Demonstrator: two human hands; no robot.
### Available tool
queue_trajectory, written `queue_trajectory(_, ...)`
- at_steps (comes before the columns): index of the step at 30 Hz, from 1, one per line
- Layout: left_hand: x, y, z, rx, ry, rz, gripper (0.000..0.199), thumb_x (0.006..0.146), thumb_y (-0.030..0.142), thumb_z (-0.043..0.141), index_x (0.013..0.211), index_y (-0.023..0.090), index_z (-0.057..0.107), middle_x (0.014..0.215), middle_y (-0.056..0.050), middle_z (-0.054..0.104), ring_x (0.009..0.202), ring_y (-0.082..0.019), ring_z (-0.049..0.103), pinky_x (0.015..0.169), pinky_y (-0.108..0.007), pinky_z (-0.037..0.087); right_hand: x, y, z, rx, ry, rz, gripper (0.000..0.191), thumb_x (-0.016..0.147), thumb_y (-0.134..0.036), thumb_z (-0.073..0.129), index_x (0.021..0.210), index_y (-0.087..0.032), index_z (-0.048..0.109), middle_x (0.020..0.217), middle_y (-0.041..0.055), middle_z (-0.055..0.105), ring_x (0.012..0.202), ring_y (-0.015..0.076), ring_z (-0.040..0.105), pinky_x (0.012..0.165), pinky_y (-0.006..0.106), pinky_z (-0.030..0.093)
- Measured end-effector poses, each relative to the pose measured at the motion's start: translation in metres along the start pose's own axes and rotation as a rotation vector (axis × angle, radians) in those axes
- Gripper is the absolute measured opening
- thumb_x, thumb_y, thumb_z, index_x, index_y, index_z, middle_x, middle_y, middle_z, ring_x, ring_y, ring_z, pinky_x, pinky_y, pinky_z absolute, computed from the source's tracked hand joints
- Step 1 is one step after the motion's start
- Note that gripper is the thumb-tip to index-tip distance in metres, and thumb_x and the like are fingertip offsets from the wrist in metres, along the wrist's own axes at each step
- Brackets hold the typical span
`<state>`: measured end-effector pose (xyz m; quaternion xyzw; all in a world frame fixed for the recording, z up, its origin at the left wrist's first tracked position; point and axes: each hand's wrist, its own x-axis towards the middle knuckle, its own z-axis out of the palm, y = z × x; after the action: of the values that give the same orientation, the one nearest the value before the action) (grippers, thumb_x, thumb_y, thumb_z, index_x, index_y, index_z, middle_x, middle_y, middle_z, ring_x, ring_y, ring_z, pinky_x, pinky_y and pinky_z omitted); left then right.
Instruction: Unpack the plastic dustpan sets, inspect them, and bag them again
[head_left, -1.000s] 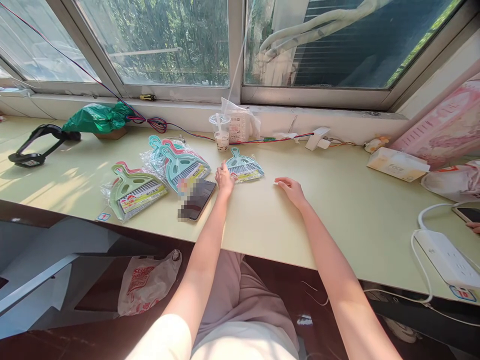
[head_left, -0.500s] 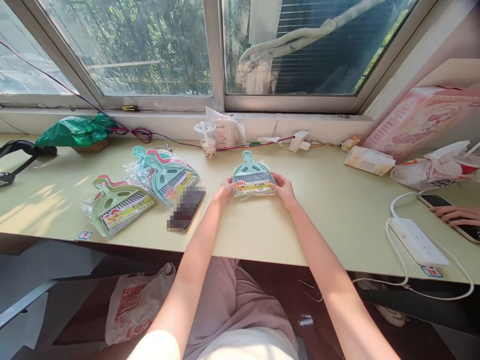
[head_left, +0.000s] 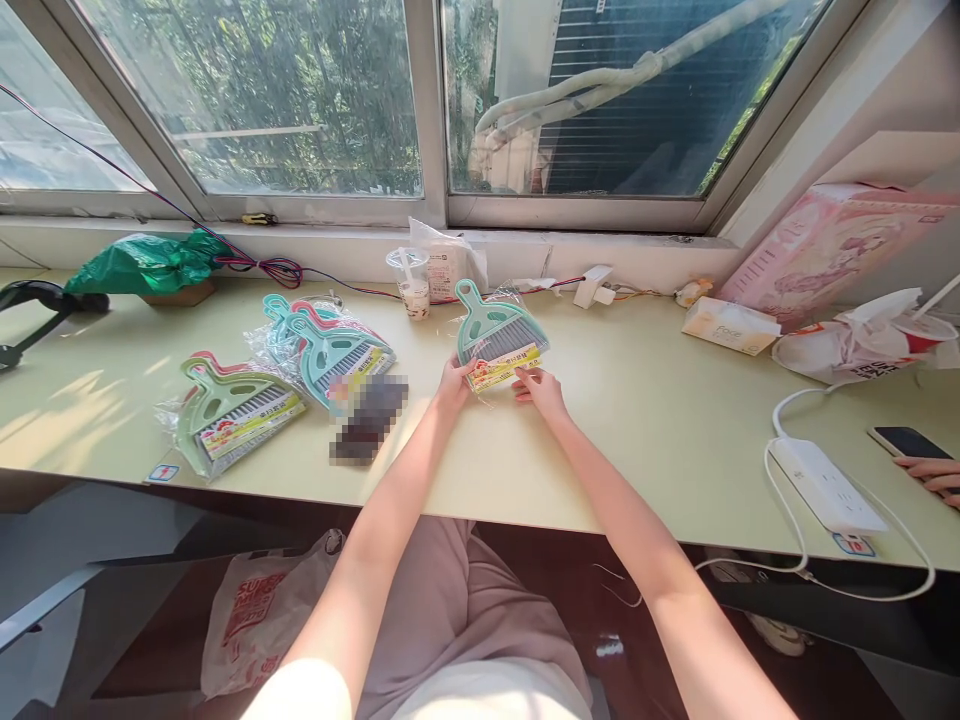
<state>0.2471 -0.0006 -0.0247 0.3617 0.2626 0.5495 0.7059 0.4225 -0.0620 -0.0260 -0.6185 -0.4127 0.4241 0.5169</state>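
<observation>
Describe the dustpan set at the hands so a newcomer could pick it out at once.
Find the pale yellow table below the window. Right of the lidded cup is a wrapped turquoise dustpan set. Only this one has the left hand and right hand on it; the other sets lie farther left.

Left hand point(head_left: 454, 384): fingers under the dustpan set point(head_left: 499, 335) out of sight, the pack covering them. Right hand point(head_left: 541, 392): fingertips partly lost at the pack's lower edge; whether they pinch it, I can't tell. Label's small print unreadable from here. Nearer phone point(head_left: 371, 420): mostly pixelated (screen contents unknown). Pink dustpan point(head_left: 217, 362): largely covered by the green dustpan point(head_left: 196, 418). Box point(head_left: 180, 294): mostly beneath the green bag point(head_left: 146, 265). Black gadget point(head_left: 41, 318): cut off at far left. Co-worker's hand point(head_left: 932, 478): cut off at right, hiding part of another phone point(head_left: 909, 440).
</observation>
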Motion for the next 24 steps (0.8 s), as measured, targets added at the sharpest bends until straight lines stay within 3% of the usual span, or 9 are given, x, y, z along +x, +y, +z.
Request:
queue_trajectory(4,-0.002,0.003,0.002,-0.012,-0.078,-0.016,0.055,0.060,0.015,0.077,0.112,0.019,0.062,0.104,-0.007,0.071,0.094,-0.022,0.067,0.085,-0.036,0.051,0.008,0.001,-0.007,0.130,-0.014,0.014,0.017,0.081,-0.034,0.067,0.086,-0.017,0.066,0.089,0.0101,0.074,0.059,0.0146,0.067,0.060,0.027,0.057)
queue_trajectory(8,-0.001,0.007,0.001,-0.027,0.017,0.063,0.057,0.065,0.014,0.073,0.120,0.022,0.059,0.113,-0.007,0.069,0.107,-0.023,0.064,0.091,-0.035,0.049,0.016,-0.003,-0.034,0.026,-0.090,0.065,0.016,0.077,-0.027,0.070,0.087,-0.015,0.071,0.088,0.0109,0.075,0.054,0.0133,0.065,0.049,0.023,0.050)
queue_trajectory(10,-0.001,0.010,-0.003,-0.030,0.077,0.101,0.059,0.068,0.014,0.070,0.125,0.023,0.057,0.116,-0.007,0.068,0.113,-0.022,0.061,0.095,-0.036,0.048,0.021,-0.002,-0.052,-0.077,0.014,0.069,0.018,0.077,-0.029,0.070,0.087,-0.014,0.071,0.083,0.0105,0.075,0.051,0.0133,0.063,0.047,0.023,0.048)
queue_trajectory(14,-0.002,0.017,-0.010,-0.017,0.129,0.155,0.060,0.071,0.011,0.064,0.129,0.022,0.055,0.120,-0.008,0.067,0.121,-0.022,0.057,0.103,-0.038,0.045,0.028,0.006,-0.087,-0.446,0.412,-0.013,0.022,0.075,-0.036,0.072,0.079,-0.015,0.070,0.067,0.0116,0.070,0.060,0.0226,0.066,0.059,0.034,0.052)
queue_trajectory(17,-0.004,0.017,-0.010,0.010,0.131,0.132,0.060,0.071,0.011,0.063,0.129,0.020,0.056,0.119,-0.009,0.068,0.121,-0.023,0.057,0.104,-0.040,0.044,0.027,0.010,-0.102,-0.639,0.668,-0.129,0.039,0.069,-0.037,0.078,0.099,-0.013,0.068,0.073,0.0162,0.068,0.079,0.0326,0.068,0.072,0.044,0.051)
queue_trajectory(20,-0.006,0.015,-0.006,-0.002,0.104,0.094,0.063,0.068,0.009,0.065,0.129,0.021,0.056,0.120,-0.009,0.068,0.120,-0.023,0.058,0.104,-0.040,0.044,0.023,0.003,-0.106,-0.712,0.759,-0.193,0.065,0.073,-0.042,0.074,0.126,-0.011,0.054,0.083,0.0194,0.068,0.083,0.0350,0.067,0.075,0.048,0.049)
queue_trajectory(22,-0.007,0.013,-0.003,-0.025,0.081,0.077,0.066,0.067,0.008,0.066,0.130,0.023,0.055,0.121,-0.009,0.067,0.120,-0.024,0.058,0.103,-0.040,0.044,0.019,-0.005,-0.101,-0.653,0.764,-0.280,0.062,0.077,-0.047,0.068,0.127,-0.014,0.053,0.087,0.0167,0.068,0.082,0.0307,0.066,0.074,0.043,0.049)
queue_trajectory(24,-0.009,0.012,0.000,-0.039,0.045,0.059,0.069,0.066,0.008,0.067,0.131,0.024,0.054,0.122,-0.008,0.067,0.119,-0.024,0.059,0.102,-0.041,0.045,0.015,-0.013,-0.087,-0.483,0.637,-0.326,0.047,0.080,-0.052,0.061,0.112,-0.017,0.061,0.082,0.0111,0.067,0.073,0.0236,0.064,0.067,0.035,0.050)
